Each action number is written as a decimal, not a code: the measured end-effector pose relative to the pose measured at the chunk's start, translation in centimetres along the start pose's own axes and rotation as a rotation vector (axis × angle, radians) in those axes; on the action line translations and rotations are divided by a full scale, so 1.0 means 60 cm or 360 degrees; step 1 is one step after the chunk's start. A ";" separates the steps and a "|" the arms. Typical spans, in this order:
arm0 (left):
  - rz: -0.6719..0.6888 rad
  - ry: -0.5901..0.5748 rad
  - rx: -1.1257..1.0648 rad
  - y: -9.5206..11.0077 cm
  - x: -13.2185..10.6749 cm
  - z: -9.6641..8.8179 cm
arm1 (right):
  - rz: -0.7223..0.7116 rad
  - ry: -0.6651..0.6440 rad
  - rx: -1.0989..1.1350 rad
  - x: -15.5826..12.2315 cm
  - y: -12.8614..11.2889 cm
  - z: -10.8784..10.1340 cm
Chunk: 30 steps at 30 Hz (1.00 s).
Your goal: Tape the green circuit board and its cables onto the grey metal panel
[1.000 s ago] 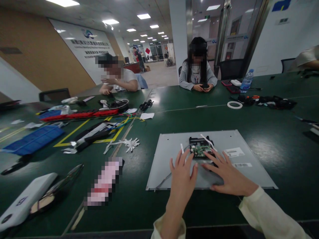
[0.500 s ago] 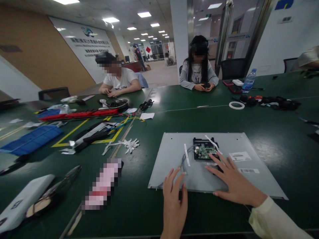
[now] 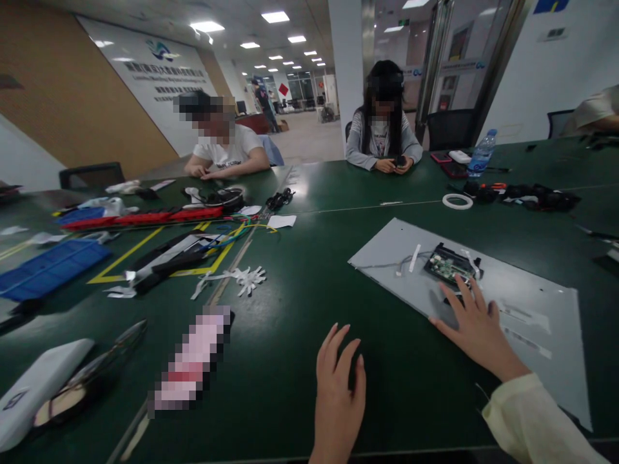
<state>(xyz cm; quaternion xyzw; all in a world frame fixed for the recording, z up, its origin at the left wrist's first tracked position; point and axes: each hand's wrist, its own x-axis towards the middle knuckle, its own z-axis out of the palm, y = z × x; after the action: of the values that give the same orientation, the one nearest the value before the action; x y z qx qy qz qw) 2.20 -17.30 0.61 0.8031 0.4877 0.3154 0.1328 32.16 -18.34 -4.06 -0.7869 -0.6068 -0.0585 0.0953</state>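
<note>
A flat grey metal panel lies turned at an angle on the green table, in front of me to the right. On it sits a green circuit board in a black bracket, with thin grey cables and a white tape strip beside it. My right hand is spread over the panel, its fingertips at the near edge of the board; whether they press on it I cannot tell. My left hand hovers left of the panel, fingers apart and slightly curved, holding nothing.
To the left are a white power bank, a pixelated pink item, a blue basket and a bunch of white tape strips. A tape roll and water bottle stand farther right. Two people sit opposite.
The panel has turned clockwise and slid to the right, away from my left hand. My right hand has shifted slightly right and up with it. My left hand has barely moved.
</note>
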 end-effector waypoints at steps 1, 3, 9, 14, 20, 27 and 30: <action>0.0016 -0.0035 0.0012 0.001 0.001 0.000 | 0.0073 0.0008 -0.0027 0.004 0.008 0.003; 0.0039 -0.0112 0.0016 0.003 0.001 -0.001 | 0.0218 0.0009 -0.0058 0.013 0.027 0.008; 0.0031 -0.0326 -0.0037 0.002 -0.001 -0.002 | 0.0556 0.0000 -0.0013 0.047 0.096 0.021; 0.0051 -0.0350 -0.0092 0.009 0.000 -0.004 | 0.0735 0.0017 0.0043 0.065 0.139 0.027; 0.0034 -0.0395 -0.0115 0.013 -0.001 -0.008 | 0.0857 0.0034 0.0094 0.077 0.157 0.020; 0.0014 -0.0420 -0.0129 0.012 -0.001 -0.011 | 0.0952 0.0092 0.0114 0.092 0.180 0.026; 0.0003 -0.0433 -0.0142 0.010 -0.002 -0.009 | 0.0954 0.0126 0.0129 0.095 0.189 0.027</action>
<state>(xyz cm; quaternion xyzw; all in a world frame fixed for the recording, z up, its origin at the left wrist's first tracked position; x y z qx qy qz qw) 2.25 -17.74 1.33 0.8323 0.4500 0.2250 0.2329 44.53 -15.38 -5.33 -0.9236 -0.3451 -0.0340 0.1632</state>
